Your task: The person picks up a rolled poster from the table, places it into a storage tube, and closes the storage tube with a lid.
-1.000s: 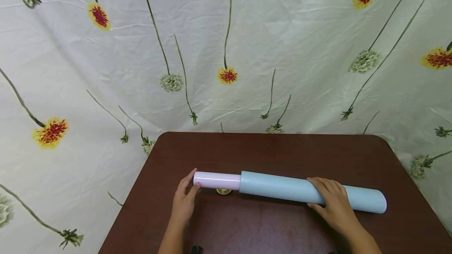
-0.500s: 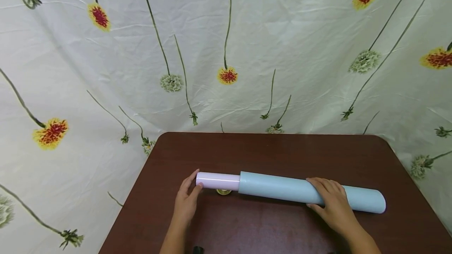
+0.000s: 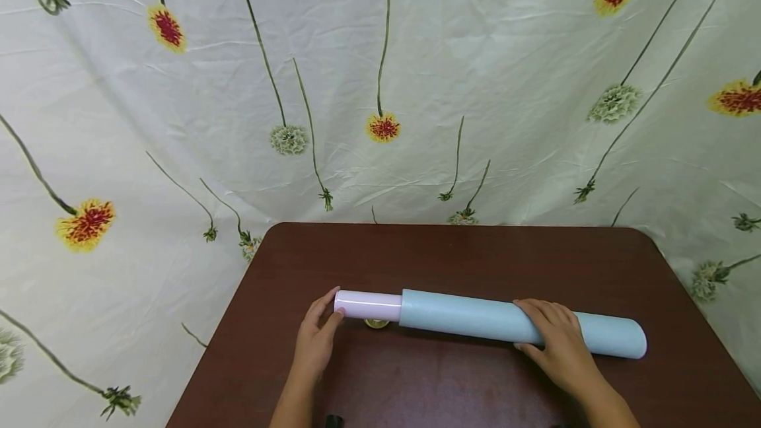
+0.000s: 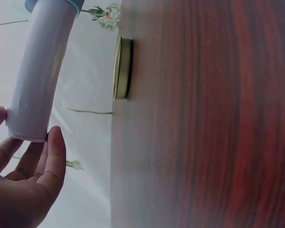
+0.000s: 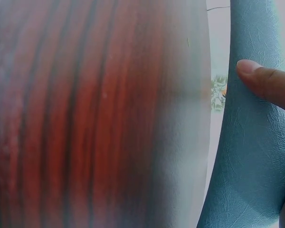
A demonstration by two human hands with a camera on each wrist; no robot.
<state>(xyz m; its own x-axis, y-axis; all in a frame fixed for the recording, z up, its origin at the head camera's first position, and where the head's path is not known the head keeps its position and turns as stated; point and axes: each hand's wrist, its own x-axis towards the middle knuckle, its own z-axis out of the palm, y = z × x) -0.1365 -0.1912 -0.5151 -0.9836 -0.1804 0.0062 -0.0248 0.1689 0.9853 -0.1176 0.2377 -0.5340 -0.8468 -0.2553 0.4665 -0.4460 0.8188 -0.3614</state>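
Observation:
A light blue textured tube [image 3: 464, 314] lies across my front, with a narrower glossy lavender tube [image 3: 370, 306] sticking out of its left end. My left hand [image 3: 314, 342] holds the lavender tube's free end between thumb and fingertips; in the left wrist view its fingers curl about that rim, and the tube hangs clear of the tabletop. Over the right half of the blue tube, my right hand [image 3: 559, 349] grips from above. Its thumb [image 5: 256, 73] presses on the blue surface in the right wrist view. The lavender tube's inner part is hidden inside the blue one.
A shallow gold round lid [image 4: 123, 69] sits on the table beneath the lavender tube, partly covered in the head view. The dark brown table [image 3: 452, 253] has rounded far corners. Behind it hangs a white flower-printed cloth [image 3: 523, 84]. A small black object [image 3: 334, 421] shows at the bottom edge.
My left hand has moved right with the lavender tube, whose exposed part has become shorter as it slid deeper into the blue tube. The blue tube and right hand shifted slightly left.

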